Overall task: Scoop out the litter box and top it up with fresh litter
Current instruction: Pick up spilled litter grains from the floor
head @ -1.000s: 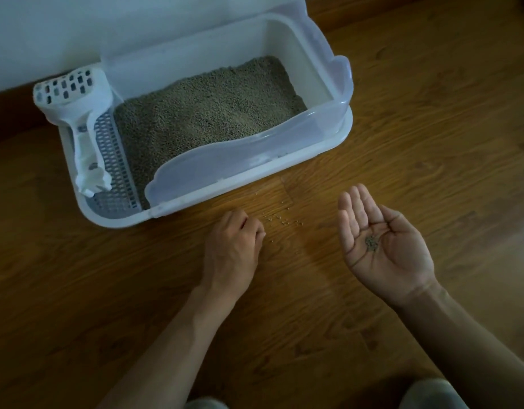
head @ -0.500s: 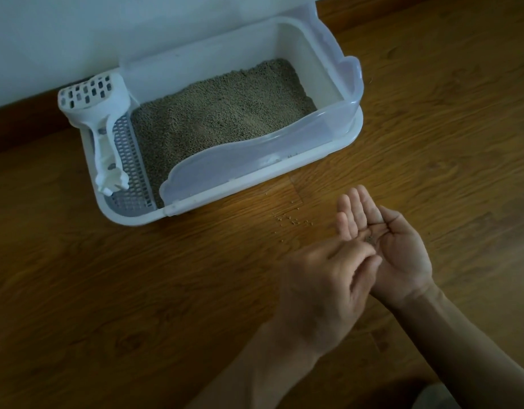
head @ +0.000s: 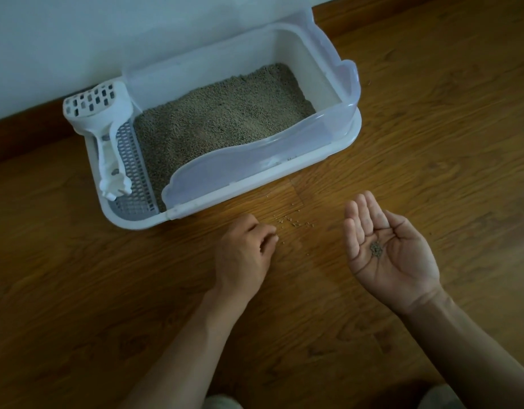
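White litter box (head: 256,169) on the floor against the wall (grey litter (head: 222,122) inside).

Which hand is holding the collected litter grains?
The right hand, palm up with a small pile of grains; the left hand is knuckles-up on the floor.

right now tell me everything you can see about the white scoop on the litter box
The scoop is white plastic, with a deep rounded bowl whose face is pierced by rows of rectangular slots. Its ribbed handle runs toward the camera and ends in a small clip-like tip. It sits at the left end of the litter box, over a grey perforated grate, bowl toward the wall. Neither hand touches it.
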Action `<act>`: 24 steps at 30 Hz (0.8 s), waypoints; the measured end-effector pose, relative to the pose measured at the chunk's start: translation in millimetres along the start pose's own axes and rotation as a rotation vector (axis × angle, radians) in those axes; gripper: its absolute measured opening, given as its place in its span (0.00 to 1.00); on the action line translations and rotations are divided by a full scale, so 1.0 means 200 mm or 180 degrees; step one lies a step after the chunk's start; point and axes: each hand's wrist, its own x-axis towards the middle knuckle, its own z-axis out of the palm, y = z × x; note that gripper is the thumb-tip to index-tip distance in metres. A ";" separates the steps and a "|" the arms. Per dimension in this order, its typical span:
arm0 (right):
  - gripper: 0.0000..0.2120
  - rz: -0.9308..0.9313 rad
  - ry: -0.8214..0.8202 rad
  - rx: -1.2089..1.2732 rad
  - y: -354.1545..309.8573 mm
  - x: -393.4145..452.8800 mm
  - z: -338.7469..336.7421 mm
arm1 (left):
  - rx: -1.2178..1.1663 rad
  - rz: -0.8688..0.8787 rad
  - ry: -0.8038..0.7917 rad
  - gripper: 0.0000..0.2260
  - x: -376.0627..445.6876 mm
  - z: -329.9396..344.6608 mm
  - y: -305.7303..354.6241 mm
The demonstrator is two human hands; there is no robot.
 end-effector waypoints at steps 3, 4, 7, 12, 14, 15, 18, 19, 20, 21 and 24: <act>0.28 0.0015 0.0013 0.0035 -0.03 0.00 -0.02 | 0.0084 0.0179 -0.0069 0.03 0.02 0.02 0.00; 0.28 0.0002 0.0035 0.0043 -0.03 0.00 -0.04 | 0.0123 0.0214 -0.0099 0.03 0.02 0.02 0.00; 0.27 -0.0184 0.0253 -0.0123 -0.05 -0.01 -0.07 | 0.0184 0.0196 -0.0058 0.04 0.04 0.02 0.03; 0.21 -0.0430 0.0414 0.0429 -0.03 0.02 -0.05 | -0.0843 0.0434 0.0592 0.05 -0.02 -0.05 0.33; 0.23 -0.0288 0.0302 0.0521 -0.02 0.03 -0.05 | -0.0997 0.0730 0.0660 0.06 -0.04 -0.05 0.47; 0.24 -0.0217 0.0339 0.0389 -0.01 0.04 -0.05 | -0.1037 0.0818 0.0662 0.06 -0.04 -0.05 0.53; 0.27 -0.0070 0.0239 0.0024 -0.03 0.03 -0.04 | -0.1275 0.0893 0.0739 0.07 -0.04 -0.02 0.58; 0.28 -0.0057 0.0104 0.0076 -0.03 0.03 -0.05 | -0.1375 0.0836 0.0801 0.08 -0.05 -0.01 0.56; 0.28 -0.0077 0.0015 0.0100 -0.03 0.03 -0.05 | -0.1443 0.0729 0.0849 0.08 -0.05 0.00 0.52; 0.28 -0.0118 -0.0006 0.0077 -0.04 0.03 -0.05 | -0.1434 0.0576 0.0853 0.08 -0.06 0.01 0.46; 0.27 -0.0126 0.0111 0.0039 -0.05 0.02 -0.05 | -0.0660 0.0203 0.0683 0.05 -0.08 0.04 0.26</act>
